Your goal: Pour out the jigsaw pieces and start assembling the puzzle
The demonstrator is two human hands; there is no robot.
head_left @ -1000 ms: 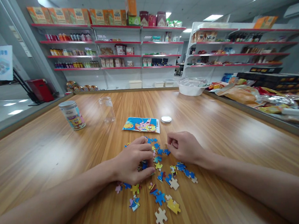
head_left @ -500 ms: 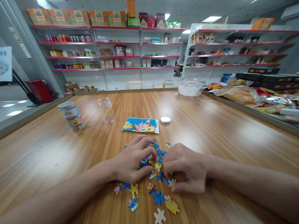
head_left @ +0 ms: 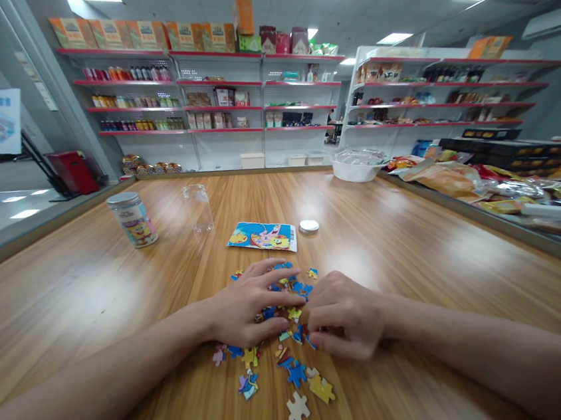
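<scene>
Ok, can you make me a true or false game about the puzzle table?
1. Both hands rest on the puzzle pieces. True: the left hand and the right hand lie on the pile.
2. The clear jar lies on its side. False: it stands upright.
3. The picture card lies beyond the pile. True.
4. The lid is on the clear jar. False: it lies on the table, right of the card.
5. The printed can is left of the clear jar. True.
</scene>
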